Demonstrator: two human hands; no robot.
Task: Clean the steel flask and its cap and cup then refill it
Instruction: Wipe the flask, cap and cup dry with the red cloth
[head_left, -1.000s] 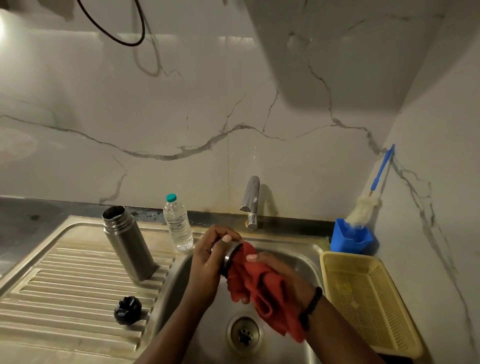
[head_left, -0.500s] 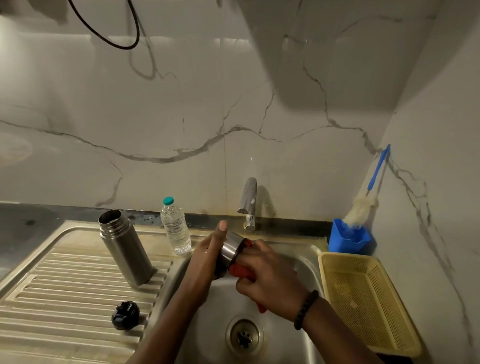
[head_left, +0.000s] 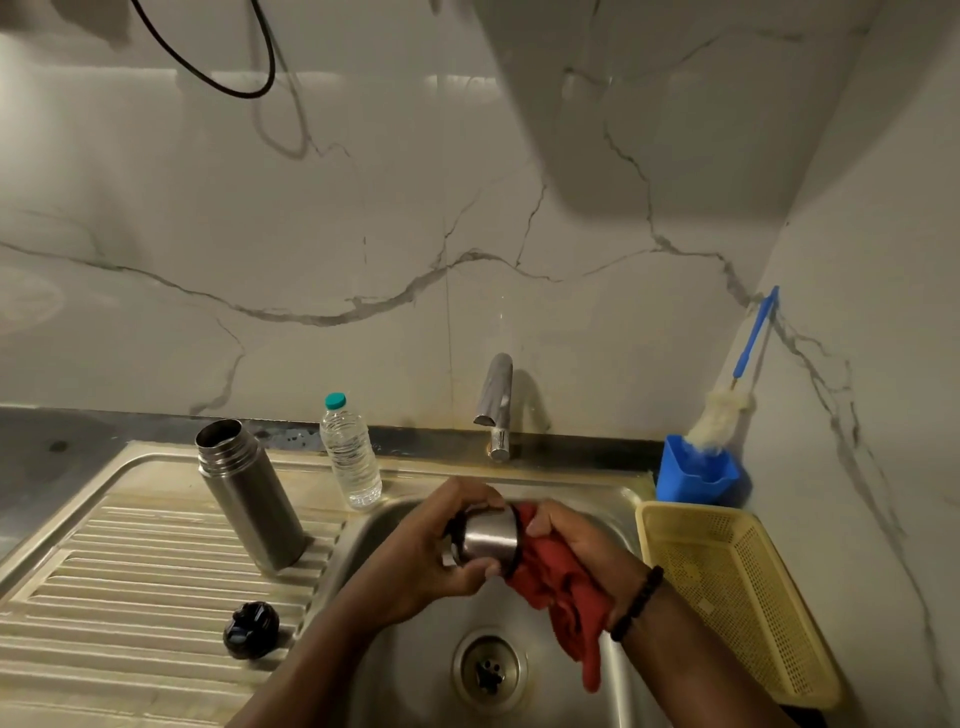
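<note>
I saw the steel cup (head_left: 488, 538) held on its side above the sink basin (head_left: 618, 525), its mouth turned to the right. My left hand (head_left: 426, 551) gripped it from the left, fingers curled over the top of the cup and the thumb pressed under its lower edge. My right hand (head_left: 576, 540) clutched a red cloth (head_left: 558, 587), fingers bunched around it at the mouth of the cup, where the cloth met the rim; how far the cloth went inside I could not tell. The loose end of the cloth hung down toward the drain (head_left: 488, 670). A dark bead bracelet (head_left: 636, 603) sat on the right wrist.

To the left, the steel flask (head_left: 249, 499) stood upright and uncapped on the ribbed draining board (head_left: 130, 571), well apart from the cup. Its black cap (head_left: 251, 630) lay nearer on the same board, close to the basin's left edge. A clear plastic water bottle (head_left: 350, 452) with a teal lid stood just right of the flask, at the far edge of the sink. The tap (head_left: 496, 405) rose behind the basin. On the right, a yellow perforated basket (head_left: 737, 597) rested beside the basin, and behind it a blue holder (head_left: 696, 473) held a bottle brush (head_left: 727, 410) leaning against the marble wall.
</note>
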